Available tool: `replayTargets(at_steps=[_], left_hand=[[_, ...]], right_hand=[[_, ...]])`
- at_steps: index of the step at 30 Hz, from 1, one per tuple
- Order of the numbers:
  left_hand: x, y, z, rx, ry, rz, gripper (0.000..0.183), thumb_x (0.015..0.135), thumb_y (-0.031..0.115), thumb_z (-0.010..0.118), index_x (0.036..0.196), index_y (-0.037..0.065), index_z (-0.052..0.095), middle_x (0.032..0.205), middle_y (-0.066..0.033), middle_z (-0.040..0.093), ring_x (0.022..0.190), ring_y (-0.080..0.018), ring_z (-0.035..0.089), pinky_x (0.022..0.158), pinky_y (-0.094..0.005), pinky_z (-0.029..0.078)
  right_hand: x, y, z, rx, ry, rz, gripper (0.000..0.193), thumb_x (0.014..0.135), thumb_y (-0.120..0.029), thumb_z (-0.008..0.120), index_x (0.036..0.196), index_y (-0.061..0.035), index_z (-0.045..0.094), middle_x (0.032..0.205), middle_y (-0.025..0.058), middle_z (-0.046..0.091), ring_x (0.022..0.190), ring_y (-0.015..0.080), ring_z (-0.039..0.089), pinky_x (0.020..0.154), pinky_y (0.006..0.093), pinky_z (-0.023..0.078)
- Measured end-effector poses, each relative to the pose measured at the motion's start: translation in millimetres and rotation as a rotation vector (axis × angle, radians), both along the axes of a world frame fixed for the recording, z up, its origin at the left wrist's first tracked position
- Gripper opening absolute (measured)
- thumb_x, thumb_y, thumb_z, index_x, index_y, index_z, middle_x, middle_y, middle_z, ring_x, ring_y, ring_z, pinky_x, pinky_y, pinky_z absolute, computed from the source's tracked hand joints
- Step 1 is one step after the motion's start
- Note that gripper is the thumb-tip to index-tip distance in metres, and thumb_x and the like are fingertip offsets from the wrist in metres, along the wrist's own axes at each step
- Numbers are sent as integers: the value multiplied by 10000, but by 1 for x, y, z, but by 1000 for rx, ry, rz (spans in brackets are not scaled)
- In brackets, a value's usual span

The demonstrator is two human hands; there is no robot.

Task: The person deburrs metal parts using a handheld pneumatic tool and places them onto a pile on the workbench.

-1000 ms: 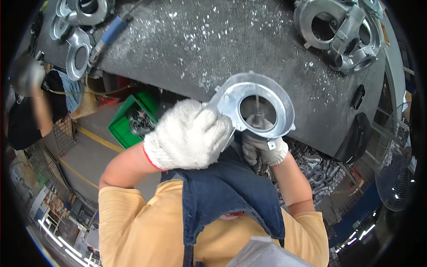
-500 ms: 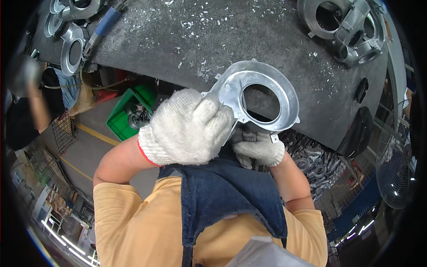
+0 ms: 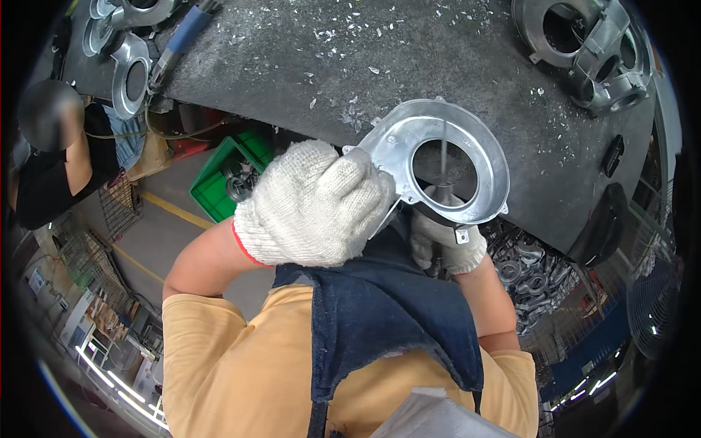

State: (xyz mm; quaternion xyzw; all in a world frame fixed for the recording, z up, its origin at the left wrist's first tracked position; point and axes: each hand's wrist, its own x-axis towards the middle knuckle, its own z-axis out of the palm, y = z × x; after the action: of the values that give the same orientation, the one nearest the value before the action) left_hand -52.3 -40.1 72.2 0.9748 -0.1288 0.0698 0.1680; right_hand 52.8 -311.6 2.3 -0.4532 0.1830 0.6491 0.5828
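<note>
My left hand (image 3: pixel 321 204), in a white knitted glove, is closed on the narrow side of a silvery cast-metal housing (image 3: pixel 491 157). The housing is a rounded shell with a large round opening and small lugs around its rim, held above the table's near edge. Beneath it is my gloved right hand (image 3: pixel 456 248), partly hidden by the casting. Its fingers wrap round a hand tool (image 3: pixel 443 191), whose thin metal rod points up through the opening. The tool's body is mostly covered by the hand and the housing.
Metal shavings litter the dark table (image 3: pixel 277 69). More castings lie at its far right (image 3: pixel 584 58) and far left (image 3: pixel 131 77), beside a blue-handled tool (image 3: pixel 186 33). A green bin (image 3: pixel 212 186) stands below left, a wire basket of metal parts (image 3: pixel 529 277) below right. Another person (image 3: pixel 58 168) is at left.
The tool's rod has come into view through the housing's opening, with my right hand raised a little under it. The whole view has shifted slightly; my left hand keeps its grip.
</note>
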Motion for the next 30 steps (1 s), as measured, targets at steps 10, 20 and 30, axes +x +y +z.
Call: replayTargets(at_steps=[10, 20, 30], left_hand=[[-7, 8, 4, 130, -156, -4, 395, 742, 203, 850, 1105, 53, 812, 983, -46, 716, 1015, -222, 716, 639, -363, 559], [-13, 27, 30, 266, -382, 183, 456, 780, 235, 844, 1228, 150, 841, 1188, -31, 773, 1170, -265, 735, 808, -407, 626], [-14, 37, 39, 329, -466, 261, 415, 772, 235, 853, 1183, 178, 852, 1151, -9, 755, 1164, -249, 740, 822, -407, 624]], right_hand=[[8, 13, 10, 312, -904, 786, 194, 864, -201, 828, 815, -90, 677, 773, 17, 664, 714, 125, 633, 637, 347, 524], [18, -11, 29, 66, -189, 276, 414, 708, -91, 910, 993, -24, 617, 841, 112, 681, 690, 241, 694, 630, 386, 572], [65, -36, 37, 114, -342, 101, 276, 919, -25, 722, 1154, -38, 577, 799, 145, 630, 603, 310, 685, 501, 452, 578]])
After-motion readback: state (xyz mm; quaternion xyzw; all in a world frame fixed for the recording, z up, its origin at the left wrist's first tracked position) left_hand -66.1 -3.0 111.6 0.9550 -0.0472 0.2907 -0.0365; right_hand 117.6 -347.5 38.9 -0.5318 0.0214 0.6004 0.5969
